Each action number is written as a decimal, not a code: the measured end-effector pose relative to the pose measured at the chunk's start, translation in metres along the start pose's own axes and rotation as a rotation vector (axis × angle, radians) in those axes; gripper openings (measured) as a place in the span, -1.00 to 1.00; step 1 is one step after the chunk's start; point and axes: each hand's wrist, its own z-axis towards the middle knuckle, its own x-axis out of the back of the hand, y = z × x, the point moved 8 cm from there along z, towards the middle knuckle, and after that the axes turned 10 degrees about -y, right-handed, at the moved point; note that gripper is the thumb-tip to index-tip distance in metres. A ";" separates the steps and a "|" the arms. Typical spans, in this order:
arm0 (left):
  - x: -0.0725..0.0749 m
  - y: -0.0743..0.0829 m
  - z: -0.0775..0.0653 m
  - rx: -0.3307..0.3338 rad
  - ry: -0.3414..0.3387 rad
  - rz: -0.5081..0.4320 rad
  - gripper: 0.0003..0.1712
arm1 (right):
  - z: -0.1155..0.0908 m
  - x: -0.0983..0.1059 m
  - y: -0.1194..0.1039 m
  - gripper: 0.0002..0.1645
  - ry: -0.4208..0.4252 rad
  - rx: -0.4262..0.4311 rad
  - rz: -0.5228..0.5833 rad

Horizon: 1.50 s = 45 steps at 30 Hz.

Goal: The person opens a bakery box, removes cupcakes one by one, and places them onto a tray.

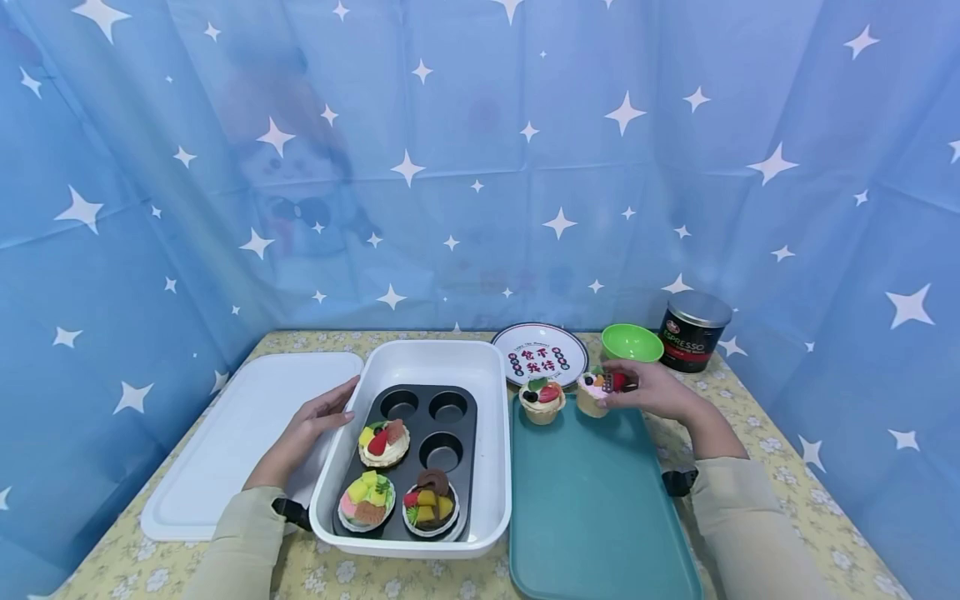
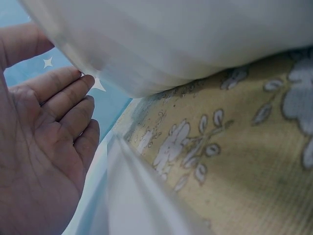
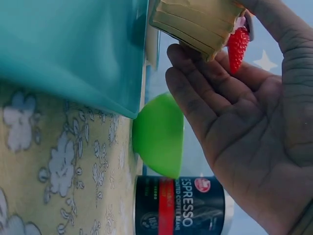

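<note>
A right hand point(image 1: 648, 390) pinches a cupcake point(image 1: 592, 405) at the 12 o'clock end of the tray point(image 1: 600, 500); a left hand point(image 1: 315, 425), fingers loosely extended, touches the tub point(image 1: 493, 450) at 10 o'clock. Overtight fingers could dislodge the strawberry point(image 3: 238, 49).

The head view is bright and evenly lit, shadows soft, with wide-angle stretching toward the corners. Both wrist views are dimmer and hazy: the tub point(image 2: 186, 44) blurs across the left's top; upper left in the right's, the tray point(image 3: 68, 49) looks soft.
</note>
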 end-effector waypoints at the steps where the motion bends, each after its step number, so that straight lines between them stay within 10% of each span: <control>1: 0.000 0.000 0.000 0.000 0.001 0.002 -0.24 | 0.000 -0.001 0.000 -0.02 -0.004 0.003 -0.003; 45: 0.000 0.001 0.000 -0.003 0.000 0.001 -0.25 | 0.005 -0.020 -0.014 0.00 -0.124 0.006 0.038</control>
